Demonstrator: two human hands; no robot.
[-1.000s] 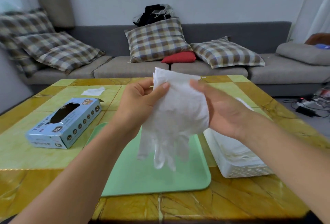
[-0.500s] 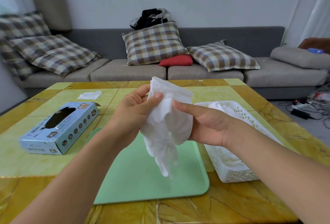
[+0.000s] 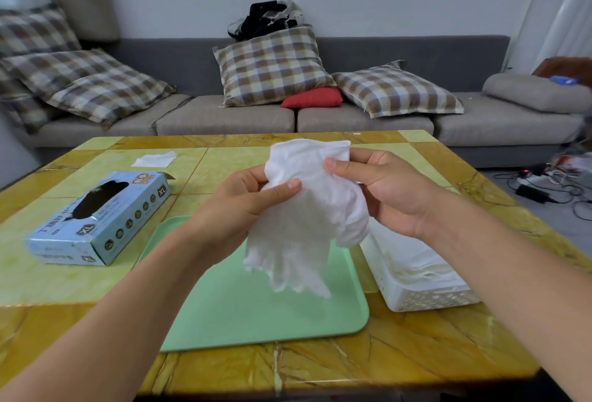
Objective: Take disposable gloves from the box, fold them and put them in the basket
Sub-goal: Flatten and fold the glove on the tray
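Your left hand [image 3: 246,206] and right hand [image 3: 384,190] pinch a white disposable glove [image 3: 307,219] above the green tray [image 3: 256,312]. The white basket [image 3: 426,296] sits just right.

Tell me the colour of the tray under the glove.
Light mint green tray, clearest in the head view.

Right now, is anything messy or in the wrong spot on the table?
One thing: a loose white sheet lies alone at the table's far left, away from the box and basket. The box's end flap sticks open. The glove is in both hands, above the tray.
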